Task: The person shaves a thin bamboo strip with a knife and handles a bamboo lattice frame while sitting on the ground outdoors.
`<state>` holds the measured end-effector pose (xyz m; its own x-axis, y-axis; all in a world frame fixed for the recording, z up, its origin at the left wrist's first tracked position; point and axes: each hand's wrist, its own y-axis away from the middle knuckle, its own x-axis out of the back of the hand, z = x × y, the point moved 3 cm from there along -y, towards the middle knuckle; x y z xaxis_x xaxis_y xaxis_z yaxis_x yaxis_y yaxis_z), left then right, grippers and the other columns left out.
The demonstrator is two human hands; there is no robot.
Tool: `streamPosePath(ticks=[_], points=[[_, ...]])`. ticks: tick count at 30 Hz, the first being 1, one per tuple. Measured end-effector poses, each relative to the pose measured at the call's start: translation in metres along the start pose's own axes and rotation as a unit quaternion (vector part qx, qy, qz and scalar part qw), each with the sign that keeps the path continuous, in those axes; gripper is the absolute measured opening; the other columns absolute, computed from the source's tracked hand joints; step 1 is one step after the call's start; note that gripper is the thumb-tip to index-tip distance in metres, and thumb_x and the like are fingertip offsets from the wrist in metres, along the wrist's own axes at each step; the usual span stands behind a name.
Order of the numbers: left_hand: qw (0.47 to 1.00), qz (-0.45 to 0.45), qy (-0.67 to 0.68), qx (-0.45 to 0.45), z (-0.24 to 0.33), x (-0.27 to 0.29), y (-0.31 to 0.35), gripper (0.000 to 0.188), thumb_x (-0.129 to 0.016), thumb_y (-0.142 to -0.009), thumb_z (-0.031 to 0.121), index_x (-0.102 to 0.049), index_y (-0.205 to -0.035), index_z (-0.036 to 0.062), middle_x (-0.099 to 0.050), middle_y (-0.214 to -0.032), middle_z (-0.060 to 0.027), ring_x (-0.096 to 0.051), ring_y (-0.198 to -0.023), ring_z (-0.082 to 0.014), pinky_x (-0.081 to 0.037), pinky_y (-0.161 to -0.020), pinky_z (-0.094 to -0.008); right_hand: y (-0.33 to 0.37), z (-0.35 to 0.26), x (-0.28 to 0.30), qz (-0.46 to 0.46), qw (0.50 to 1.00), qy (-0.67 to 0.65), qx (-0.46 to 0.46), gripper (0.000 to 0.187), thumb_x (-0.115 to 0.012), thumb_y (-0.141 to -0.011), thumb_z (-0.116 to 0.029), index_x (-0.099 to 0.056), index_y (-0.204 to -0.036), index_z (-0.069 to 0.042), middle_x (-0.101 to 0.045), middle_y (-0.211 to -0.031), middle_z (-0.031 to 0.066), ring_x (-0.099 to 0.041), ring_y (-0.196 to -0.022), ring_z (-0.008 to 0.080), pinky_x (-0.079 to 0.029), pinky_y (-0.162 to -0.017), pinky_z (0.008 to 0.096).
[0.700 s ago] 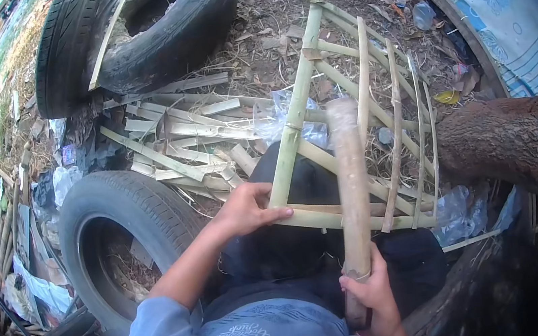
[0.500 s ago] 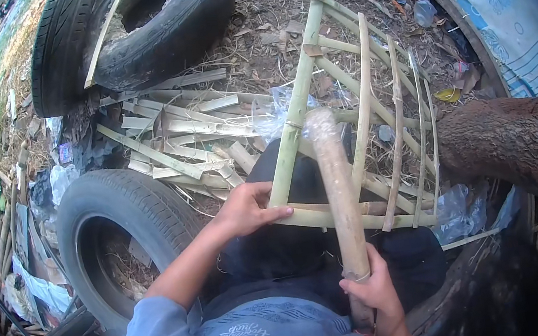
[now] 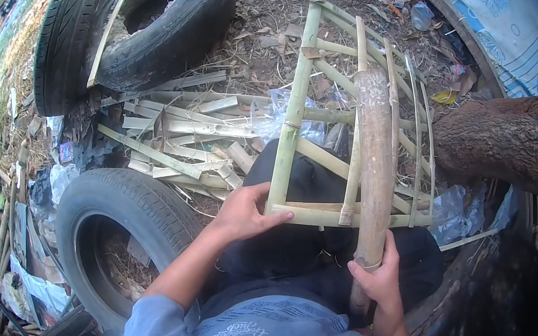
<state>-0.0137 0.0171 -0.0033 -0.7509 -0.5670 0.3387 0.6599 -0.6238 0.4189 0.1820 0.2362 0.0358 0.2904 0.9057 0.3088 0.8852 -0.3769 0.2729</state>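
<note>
A bamboo frame [image 3: 288,139] of green poles and thin pale slats [image 3: 354,180] stands tilted in front of me, its near edge above my lap. My left hand [image 3: 247,210] is closed around its near left corner, the thumb lying along the near crosspiece [image 3: 312,215]. A thick, pale wooden club [image 3: 376,140] is gripped near its narrower lower end by my right hand [image 3: 379,274]. The club rises across the frame's near edge and hides parts of the slats; I cannot tell whether it touches them.
A tyre [image 3: 171,201] lies close on my left; two more tyres [image 3: 168,45] lie at the far left. Split bamboo pieces [image 3: 189,127] are heaped on the ground beyond. A tree trunk [image 3: 500,144] and clear plastic [image 3: 458,211] are at right, a blue patterned sheet [image 3: 499,8] at far right.
My right hand has swung the club to the right across the slats, uncovering the lower end of one slat. My left hand stays on the corner of the frame.
</note>
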Motion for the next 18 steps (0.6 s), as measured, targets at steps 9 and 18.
streamPosePath(ticks=[9, 18], points=[[0.99, -0.05, 0.127, 0.047, -0.015, -0.005, -0.001, 0.044, -0.068, -0.085, 0.042, -0.069, -0.111, 0.0066, -0.071, -0.092, -0.0128, -0.068, -0.087, -0.0205, -0.051, -0.08, -0.0324, 0.006, -0.04, 0.007, 0.064, 0.991, 0.077, 0.091, 0.065, -0.078, -0.065, -0.008, -0.046, -0.121, 0.005, -0.063, -0.088, 0.0102, -0.062, -0.075, 0.0145, -0.051, -0.071, 0.0291], [0.995, -0.05, 0.063, 0.056, -0.013, 0.001, -0.006, 0.033, -0.07, -0.086, 0.034, -0.072, -0.099, 0.0031, -0.07, -0.079, -0.0056, -0.062, -0.072, -0.0078, -0.049, -0.066, -0.0264, 0.011, -0.023, -0.01, 0.04, 0.986, 0.158, 0.039, 0.059, -0.078, -0.065, -0.007, -0.049, -0.115, 0.002, -0.066, -0.084, 0.0152, -0.069, -0.076, 0.0235, -0.053, -0.072, 0.0333]])
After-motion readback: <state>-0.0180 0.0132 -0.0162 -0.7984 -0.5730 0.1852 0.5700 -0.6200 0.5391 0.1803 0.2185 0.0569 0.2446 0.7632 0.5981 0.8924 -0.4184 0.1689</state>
